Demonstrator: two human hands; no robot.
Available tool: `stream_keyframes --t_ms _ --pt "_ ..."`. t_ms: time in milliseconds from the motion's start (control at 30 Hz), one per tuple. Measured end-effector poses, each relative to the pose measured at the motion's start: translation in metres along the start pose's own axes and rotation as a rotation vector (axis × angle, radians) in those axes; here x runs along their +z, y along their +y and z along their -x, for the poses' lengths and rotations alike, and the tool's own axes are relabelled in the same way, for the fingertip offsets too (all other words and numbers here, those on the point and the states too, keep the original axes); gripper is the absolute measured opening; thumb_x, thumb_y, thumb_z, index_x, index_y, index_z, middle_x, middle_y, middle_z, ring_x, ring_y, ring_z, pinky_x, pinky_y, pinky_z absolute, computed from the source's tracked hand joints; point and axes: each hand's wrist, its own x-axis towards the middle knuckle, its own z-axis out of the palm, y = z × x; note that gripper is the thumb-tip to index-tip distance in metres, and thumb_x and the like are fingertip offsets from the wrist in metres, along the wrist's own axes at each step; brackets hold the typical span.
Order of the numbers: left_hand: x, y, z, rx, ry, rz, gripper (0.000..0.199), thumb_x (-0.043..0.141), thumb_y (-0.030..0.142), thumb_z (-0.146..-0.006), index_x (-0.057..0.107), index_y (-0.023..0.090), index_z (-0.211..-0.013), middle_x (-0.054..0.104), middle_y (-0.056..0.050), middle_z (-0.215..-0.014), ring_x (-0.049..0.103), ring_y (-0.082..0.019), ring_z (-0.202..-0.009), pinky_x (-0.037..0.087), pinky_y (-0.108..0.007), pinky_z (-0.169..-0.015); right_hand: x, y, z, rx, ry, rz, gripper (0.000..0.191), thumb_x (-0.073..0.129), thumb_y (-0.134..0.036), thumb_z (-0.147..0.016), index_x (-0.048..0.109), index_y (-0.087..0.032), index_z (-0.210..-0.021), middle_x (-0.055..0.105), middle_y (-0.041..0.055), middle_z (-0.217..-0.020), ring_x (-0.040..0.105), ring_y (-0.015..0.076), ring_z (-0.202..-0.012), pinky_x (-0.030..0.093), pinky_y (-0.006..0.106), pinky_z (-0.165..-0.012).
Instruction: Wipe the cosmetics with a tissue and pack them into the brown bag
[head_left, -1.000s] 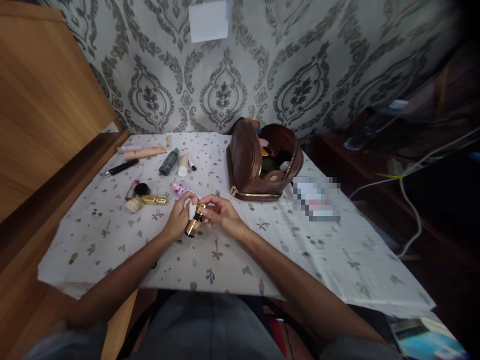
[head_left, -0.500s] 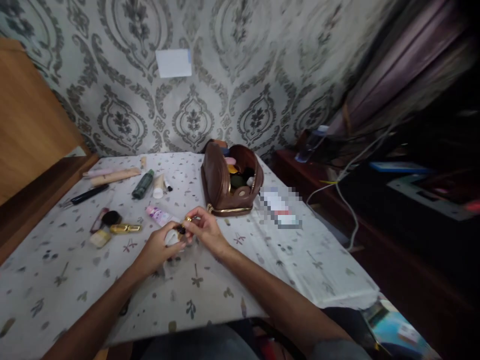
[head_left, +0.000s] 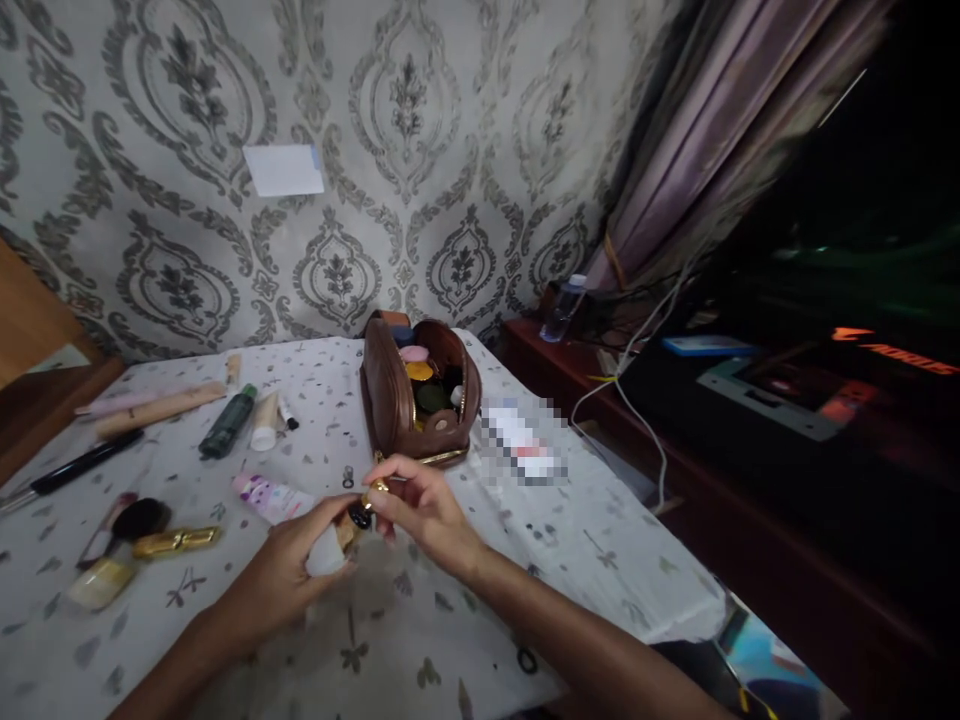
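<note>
My left hand (head_left: 296,560) is closed around a small beige bottle (head_left: 346,533) with a black collar; a white piece (head_left: 326,553) shows against the palm, and I cannot tell whether it is part of the bottle. The fingertips of my right hand (head_left: 433,515) pinch a shiny gold cap (head_left: 376,494) at the bottle's black end. Whether cap and bottle are joined is hidden by the fingers. Just beyond my left hand lies a pink and purple tube (head_left: 271,497). An unzipped brown cosmetic bag (head_left: 390,390), holding several colourful items, stands behind my right hand.
At left lie a round black brush (head_left: 141,518), a gold tube (head_left: 178,541), a yellowish block (head_left: 102,583), a green bottle (head_left: 227,424), a cream tube (head_left: 265,424) and a black-handled tool (head_left: 86,463). Right of the bag is a blurred-out item (head_left: 525,442). A white cable (head_left: 651,425) hangs beyond the table.
The view has turned to the right and moved closer, so the table things sit further left. Both hands keep their hold on the bottle and gold cap.
</note>
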Motion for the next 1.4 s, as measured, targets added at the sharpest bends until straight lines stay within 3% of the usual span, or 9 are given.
stream_keyframes --t_ms 167,300,400,500,633,767,900,1067,1400 --pt "0.019 0.025 -0.054 0.086 -0.028 0.005 0.059 0.055 0.017 -0.085 0.048 0.029 -0.142 0.070 -0.010 -0.127 0.070 -0.025 -0.109 0.059 -0.038 -0.088 -0.048 -0.052 0.013 -0.206 0.284 0.149 0.031 0.077 -0.045 -0.079 0.066 -0.020 -0.094 0.058 -0.0032 -0.064 0.052 0.0088 -0.049 0.044 0.022 -0.043" --pt "0.042 0.035 -0.094 0.019 -0.023 -0.020 0.066 0.052 0.013 -0.084 0.040 0.024 -0.148 0.075 -0.010 -0.109 0.073 -0.025 -0.096 0.060 -0.038 -0.080 -0.082 -0.089 0.006 -0.404 0.474 0.285 0.024 0.076 -0.039 -0.083 0.066 -0.021 -0.095 0.059 -0.0034 -0.066 0.055 0.0096 -0.053 0.048 0.022 -0.047" --pt "0.055 0.030 -0.105 0.011 -0.043 -0.032 0.056 0.051 0.013 -0.085 0.048 0.023 -0.141 0.076 -0.008 -0.102 0.073 -0.023 -0.089 0.060 -0.035 -0.074 -0.100 -0.103 -0.004 -0.493 0.500 0.367 0.020 0.075 -0.036 -0.085 0.067 -0.023 -0.097 0.060 -0.0030 -0.071 0.057 0.0093 -0.056 0.050 0.023 -0.051" --pt "0.061 0.020 -0.103 0.135 0.018 -0.075 0.047 0.048 0.011 -0.087 0.056 0.024 -0.132 0.075 -0.006 -0.101 0.073 -0.020 -0.086 0.059 -0.030 -0.072 -0.112 -0.107 -0.013 -0.503 0.474 0.455 0.017 0.074 -0.034 -0.086 0.068 -0.024 -0.099 0.061 -0.0021 -0.075 0.060 0.0094 -0.059 0.051 0.023 -0.051" --pt "0.064 0.011 -0.094 0.285 0.083 -0.203 0.052 0.040 0.011 -0.092 0.049 0.023 -0.142 0.075 -0.006 -0.101 0.073 -0.017 -0.084 0.058 -0.024 -0.069 -0.121 -0.108 -0.020 -0.473 0.398 0.576 0.015 0.073 -0.033 -0.087 0.071 -0.024 -0.099 0.065 -0.0008 -0.082 0.061 0.0084 -0.061 0.053 0.023 -0.053" --pt "0.064 0.012 -0.088 0.297 0.040 -0.336 0.054 0.040 0.026 -0.098 0.037 0.022 -0.151 0.074 -0.008 -0.108 0.072 -0.019 -0.089 0.057 -0.023 -0.068 -0.127 -0.108 -0.024 -0.395 0.296 0.641 0.015 0.071 -0.032 -0.089 0.074 -0.026 -0.103 0.067 0.0007 -0.090 0.064 0.0092 -0.065 0.053 0.023 -0.054" --pt "0.065 0.014 -0.085 0.252 0.032 -0.370 0.055 0.036 0.022 -0.099 0.034 0.024 -0.153 0.073 -0.007 -0.112 0.071 -0.019 -0.096 0.057 -0.025 -0.075 -0.138 -0.106 -0.028 -0.404 0.243 0.697 0.020 0.073 -0.030 -0.087 0.075 -0.029 -0.106 0.068 0.0018 -0.092 0.065 0.0112 -0.068 0.053 0.025 -0.056" --pt "0.065 0.014 -0.086 0.244 0.018 -0.334 0.056 0.037 0.018 -0.099 0.033 0.026 -0.154 0.074 -0.006 -0.106 0.072 -0.017 -0.089 0.057 -0.024 -0.073 -0.148 -0.106 -0.033 -0.461 0.189 0.809 0.024 0.072 -0.025 -0.088 0.074 -0.033 -0.111 0.071 0.0024 -0.092 0.063 0.0136 -0.069 0.054 0.026 -0.056" --pt "0.060 0.017 -0.101 0.373 0.092 -0.279 0.045 0.037 0.018 -0.100 0.045 0.019 -0.144 0.074 -0.007 -0.093 0.072 -0.017 -0.079 0.057 -0.024 -0.063 -0.132 -0.111 -0.045 -0.349 -0.033 0.977 0.018 0.070 -0.023 -0.089 0.074 -0.028 -0.106 0.070 0.0021 -0.093 0.065 0.0133 -0.076 0.052 0.025 -0.061"
